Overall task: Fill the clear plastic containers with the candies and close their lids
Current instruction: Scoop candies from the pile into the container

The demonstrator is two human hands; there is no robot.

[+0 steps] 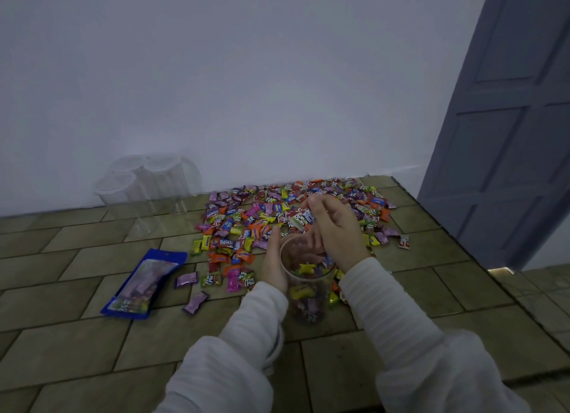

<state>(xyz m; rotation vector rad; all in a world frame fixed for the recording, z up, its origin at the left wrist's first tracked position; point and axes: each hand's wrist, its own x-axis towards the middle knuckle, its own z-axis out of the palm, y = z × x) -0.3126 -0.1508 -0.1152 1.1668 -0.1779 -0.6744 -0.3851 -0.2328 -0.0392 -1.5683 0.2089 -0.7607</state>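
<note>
While the left hand (pixel 273 266) wraps its grip round the clear tub (pixel 308 284) to steady it on the bench (pixel 92 335), the right hand (pixel 334 227), fingers curled on candies (pixel 297 219), hangs over its mouth, beside the candy pile (pixel 246 224).

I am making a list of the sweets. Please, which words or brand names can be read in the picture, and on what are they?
"Relax": purple wrapper in the pile.
"Relax": pink wrapper further back.
"Fruit Plus": green wrapper beside the container.
Blue bag: print too blurred.
Other wrappers: too small or blurred.
</note>
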